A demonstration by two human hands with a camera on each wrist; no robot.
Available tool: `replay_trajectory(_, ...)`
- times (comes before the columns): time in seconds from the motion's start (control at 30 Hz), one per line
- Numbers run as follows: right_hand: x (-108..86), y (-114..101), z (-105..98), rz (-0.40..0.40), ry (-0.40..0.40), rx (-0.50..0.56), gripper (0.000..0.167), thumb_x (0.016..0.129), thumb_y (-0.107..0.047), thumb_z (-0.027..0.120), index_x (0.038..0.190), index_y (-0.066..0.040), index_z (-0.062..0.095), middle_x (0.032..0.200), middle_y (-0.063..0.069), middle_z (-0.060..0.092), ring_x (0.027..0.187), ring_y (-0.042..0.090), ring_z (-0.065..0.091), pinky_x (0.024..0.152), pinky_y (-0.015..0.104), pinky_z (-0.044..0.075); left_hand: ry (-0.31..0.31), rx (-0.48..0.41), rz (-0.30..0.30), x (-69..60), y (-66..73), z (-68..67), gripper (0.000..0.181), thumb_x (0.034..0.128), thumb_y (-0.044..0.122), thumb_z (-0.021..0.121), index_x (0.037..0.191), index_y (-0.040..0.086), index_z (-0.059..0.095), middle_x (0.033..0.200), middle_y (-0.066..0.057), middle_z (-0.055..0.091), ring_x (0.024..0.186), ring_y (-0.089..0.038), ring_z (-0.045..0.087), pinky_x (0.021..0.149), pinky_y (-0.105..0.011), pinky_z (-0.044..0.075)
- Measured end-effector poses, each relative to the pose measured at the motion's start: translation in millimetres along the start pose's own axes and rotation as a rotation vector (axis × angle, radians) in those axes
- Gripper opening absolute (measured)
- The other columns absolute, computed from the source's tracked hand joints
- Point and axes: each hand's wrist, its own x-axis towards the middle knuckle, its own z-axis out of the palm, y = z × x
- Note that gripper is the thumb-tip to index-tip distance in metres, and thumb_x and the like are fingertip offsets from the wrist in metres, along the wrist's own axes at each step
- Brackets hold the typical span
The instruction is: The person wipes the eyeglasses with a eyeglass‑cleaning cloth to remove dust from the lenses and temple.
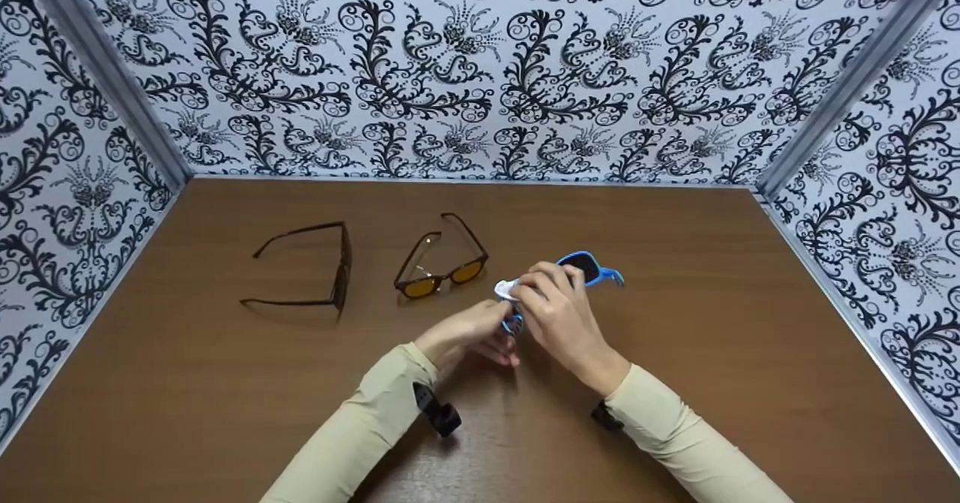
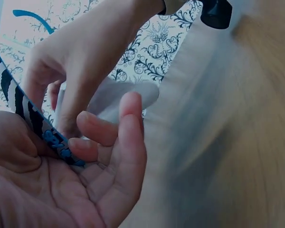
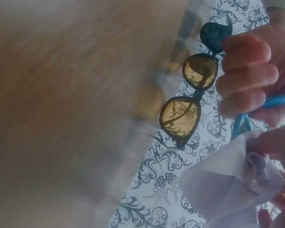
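Observation:
Blue-framed sunglasses (image 1: 581, 266) with dark lenses are held up between the two hands. My left hand (image 1: 469, 330) grips one temple, which has a black-and-white striped inner side (image 2: 23, 104) in the left wrist view. Several left fingers are loosely bent beside it. My right hand (image 1: 559, 311) pinches a white cloth (image 3: 228, 180) against the sunglasses near the left hand. The cloth hangs in folds in the right wrist view. The right fingers partly hide the frame and the nearer lens, so the exact spot the cloth touches cannot be told.
Amber-lensed glasses (image 1: 442, 281) lie on the brown table (image 1: 712, 353) with temples unfolded, left of the hands. Farther left are dark-framed glasses (image 1: 343, 270), standing with temples pointing left. Patterned panels (image 1: 465, 75) enclose the table's back and sides.

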Motion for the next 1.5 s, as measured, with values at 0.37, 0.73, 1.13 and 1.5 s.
replay_trajectory(0.37, -5.3, -0.3, -5.3, 0.005, -0.033, 0.007, 0.015, 0.078, -0.008, 0.079, 0.091, -0.01, 0.07, 0.092, 0.004, 0.065, 0.101, 0.027, 0.055, 0.084, 0.054, 0.033, 0.031, -0.013, 0.029, -1.8, -3.8, -5.6, 0.036, 0.1016, 0.021, 0.029, 0.082, 0.007, 0.055, 0.062, -0.004, 0.055, 0.055, -0.015, 0.064, 0.057, -0.03, 0.054)
replay_trajectory(0.73, 3.4, 1.1, -26.0, 0.165, 0.09, 0.159, 0.02, 0.079, 0.003, 0.074, 0.096, -0.005, 0.068, 0.096, 0.008, 0.062, 0.089, 0.028, 0.059, 0.076, 0.041, 0.047, 0.133, -0.029, 0.016, -3.5, -15.0, -7.1, 0.03, 0.0925, 0.015, 0.03, 0.074, 0.004, 0.05, 0.055, -0.004, 0.052, 0.05, -0.015, 0.061, 0.049, -0.027, 0.052)
replay_trajectory(1.13, -2.2, 5.0, -20.9, 0.352, 0.032, -0.12, 0.013, 0.084, 0.0, 0.071, 0.094, 0.001, 0.063, 0.089, 0.016, 0.058, 0.076, 0.031, 0.057, 0.058, 0.043, 0.053, 0.162, 0.038, 0.039, -9.6, -14.9, 7.4, 0.03, 0.0916, 0.012, 0.034, 0.068, 0.005, 0.049, 0.056, -0.006, 0.051, 0.048, -0.015, 0.059, 0.048, -0.025, 0.051)
replay_trajectory(1.5, -0.1, 5.2, -20.0, 0.388, -0.073, -0.063, 0.011, 0.078, 0.003, 0.071, 0.08, 0.0, 0.061, 0.076, 0.011, 0.06, 0.068, 0.03, 0.059, 0.057, 0.042, 0.051, 0.172, 0.052, 0.083, -8.4, -19.7, 11.5, 0.027, 0.0928, 0.01, 0.035, 0.068, 0.009, 0.044, 0.057, -0.005, 0.048, 0.051, -0.016, 0.059, 0.049, -0.026, 0.052)
